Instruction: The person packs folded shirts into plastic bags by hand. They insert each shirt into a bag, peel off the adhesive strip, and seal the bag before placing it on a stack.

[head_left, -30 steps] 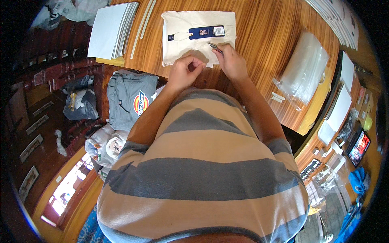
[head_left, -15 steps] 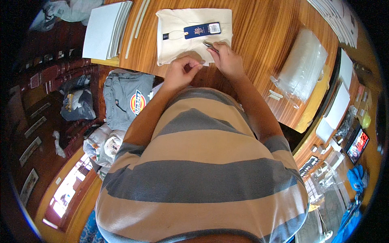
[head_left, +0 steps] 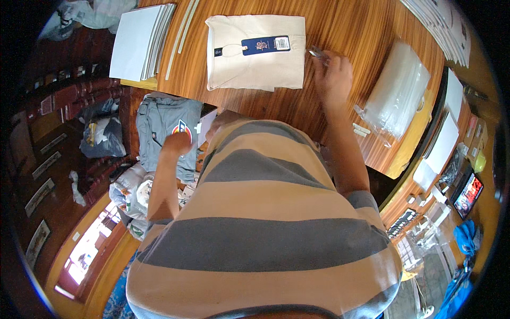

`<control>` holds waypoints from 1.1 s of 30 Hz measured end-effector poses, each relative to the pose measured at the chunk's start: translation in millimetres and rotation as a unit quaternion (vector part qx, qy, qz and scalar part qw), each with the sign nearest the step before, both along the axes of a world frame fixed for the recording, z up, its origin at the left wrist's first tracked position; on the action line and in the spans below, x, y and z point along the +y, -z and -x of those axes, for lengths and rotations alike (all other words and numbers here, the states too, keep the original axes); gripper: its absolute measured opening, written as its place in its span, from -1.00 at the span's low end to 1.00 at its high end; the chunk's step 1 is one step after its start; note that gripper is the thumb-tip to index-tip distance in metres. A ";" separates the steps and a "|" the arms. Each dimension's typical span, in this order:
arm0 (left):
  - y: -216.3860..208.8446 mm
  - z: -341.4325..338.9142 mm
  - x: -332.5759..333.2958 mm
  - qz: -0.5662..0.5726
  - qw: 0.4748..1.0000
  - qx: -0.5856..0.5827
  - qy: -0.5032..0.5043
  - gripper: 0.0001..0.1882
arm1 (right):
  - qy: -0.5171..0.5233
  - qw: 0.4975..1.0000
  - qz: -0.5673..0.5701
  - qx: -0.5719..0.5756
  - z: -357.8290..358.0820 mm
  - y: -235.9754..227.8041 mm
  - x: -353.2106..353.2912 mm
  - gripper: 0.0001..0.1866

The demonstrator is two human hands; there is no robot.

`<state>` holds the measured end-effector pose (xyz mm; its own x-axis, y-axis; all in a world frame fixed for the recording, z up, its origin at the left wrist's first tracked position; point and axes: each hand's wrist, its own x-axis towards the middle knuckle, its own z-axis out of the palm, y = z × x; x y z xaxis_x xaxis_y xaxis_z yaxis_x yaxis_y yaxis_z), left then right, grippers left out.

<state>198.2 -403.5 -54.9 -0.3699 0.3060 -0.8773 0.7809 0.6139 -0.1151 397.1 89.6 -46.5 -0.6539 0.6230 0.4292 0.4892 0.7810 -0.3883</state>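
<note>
A folded cream garment (head_left: 249, 69) lies flat on the wooden table, with a dark blue hang tag (head_left: 265, 45) strung to its small neck label. Just past its right edge is my right hand (head_left: 334, 77), closed around small metal thread snips (head_left: 317, 53); their tips point toward the garment. My left hand (head_left: 178, 143) is down at the left, over a folded grey garment (head_left: 159, 130) with a colourful round patch. Its fingers are smeared and partly hidden, so whether they touch the cloth cannot be told.
A stack of white boards (head_left: 139, 40) stands at the table's far left, beside two thin pale strips (head_left: 180, 40). On the right lies a pile of clear plastic bags (head_left: 398, 87). More white sheets (head_left: 443, 143) sit along the side at far right. Plastic-wrapped bundles (head_left: 127, 194) lie at lower left.
My left hand has left the cream garment's near edge and swung down left to the grey garment. My right hand has moved right, off the cream garment, still holding the snips.
</note>
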 end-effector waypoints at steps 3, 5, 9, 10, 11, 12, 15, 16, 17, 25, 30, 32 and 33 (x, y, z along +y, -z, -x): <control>-37.5 40.9 -1.9 0.055 0.979 -0.085 -0.179 -0.68 | 0.026 0.997 -0.046 -0.061 -11.0 17.5 30.1 -0.64; -60.1 52.2 34.9 -0.132 0.932 -0.112 -0.318 -0.71 | 0.034 0.995 -0.069 -0.062 -9.5 9.4 34.7 -0.64; -47.6 70.6 142.8 -0.448 0.769 -0.110 -0.443 -0.64 | 0.034 0.996 -0.017 -0.081 -11.4 -6.0 17.4 -0.60; -39.8 77.4 159.0 -0.433 0.748 -0.150 -0.480 -0.61 | 0.032 0.988 0.081 -0.128 -15.3 -13.4 1.8 -0.60; -33.9 82.4 169.5 -0.430 0.761 -0.167 -0.455 -0.63 | 0.033 0.968 0.178 -0.173 -19.7 -21.0 -21.3 -0.60; -26.5 86.3 178.5 -0.426 0.775 -0.188 -0.428 -0.64 | 0.038 0.936 0.275 -0.215 -22.5 -23.5 -36.5 -0.60; -10.4 82.6 185.9 -0.390 0.782 -0.240 -0.423 -0.65 | 0.015 0.932 0.334 -0.137 -18.1 -7.0 -50.2 -0.59; -4.9 75.4 183.1 -0.374 0.778 -0.255 -0.435 -0.64 | 0.021 0.935 0.337 -0.106 -13.0 -4.8 -47.5 -0.60; 0.6 61.4 181.5 -0.404 0.755 -0.252 -0.451 -0.63 | 0.029 0.937 0.339 -0.073 -7.1 -1.0 -40.5 -0.61; -51.5 72.7 198.5 -0.292 0.797 -0.384 -0.362 -0.69 | 0.177 0.960 0.203 0.076 25.3 2.0 -8.6 -0.62; -25.6 146.3 200.9 -0.574 0.773 -0.175 -0.206 -0.82 | 0.169 0.886 0.431 0.013 11.4 -1.7 -76.4 -0.62; -2.8 146.6 196.3 -0.494 0.808 -0.250 -0.201 -0.76 | 0.157 0.875 0.458 0.027 18.0 11.9 -77.5 -0.60; -0.4 136.7 194.8 -0.454 0.808 -0.293 -0.233 -0.75 | 0.157 0.888 0.431 0.026 24.6 17.5 -66.9 -0.60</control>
<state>61.4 -208.7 -54.5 -0.2329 0.8699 -0.4349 0.1983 0.4802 0.8544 372.5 22.8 -64.1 -0.3833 0.8829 -0.2711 0.5941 0.0109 -0.8044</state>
